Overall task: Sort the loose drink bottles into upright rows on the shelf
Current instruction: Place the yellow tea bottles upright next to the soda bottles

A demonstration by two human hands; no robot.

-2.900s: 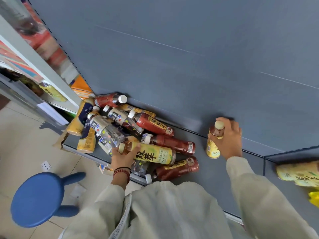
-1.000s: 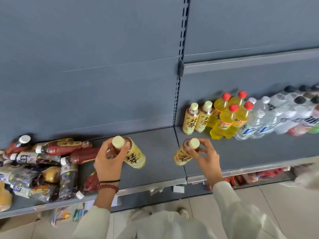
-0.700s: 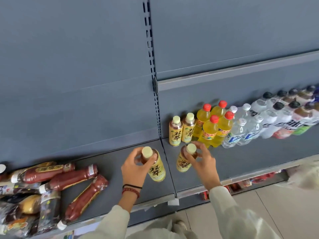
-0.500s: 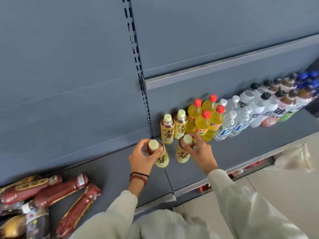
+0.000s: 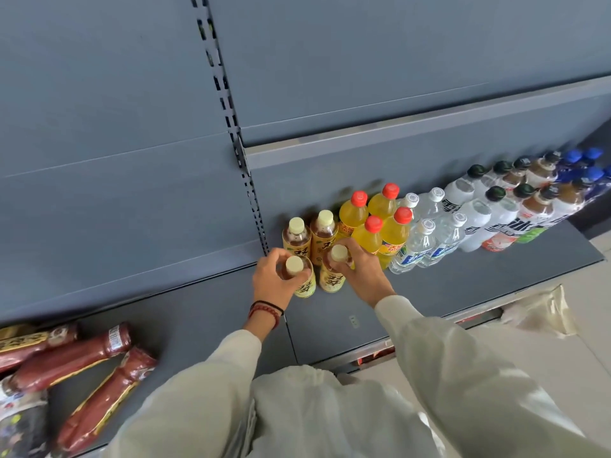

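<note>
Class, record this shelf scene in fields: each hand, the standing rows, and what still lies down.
left hand: grips cream-capped yellow-labelled plastic tea bottle, upright
right hand: grips a matching tea bottle, upright
standing behind: two more tea bottles, then red-capped yellow drink bottles, clear water bottles
lying: red-brown bottles, left end of grey metal shelf

I've got my left hand (image 5: 271,281) gripping one yellow tea bottle (image 5: 306,287), my right hand (image 5: 362,275) gripping a second bottle (image 5: 332,281); just beyond my fingers (image 5: 352,254), two matching bottles (image 5: 296,239) stand upright.
</note>
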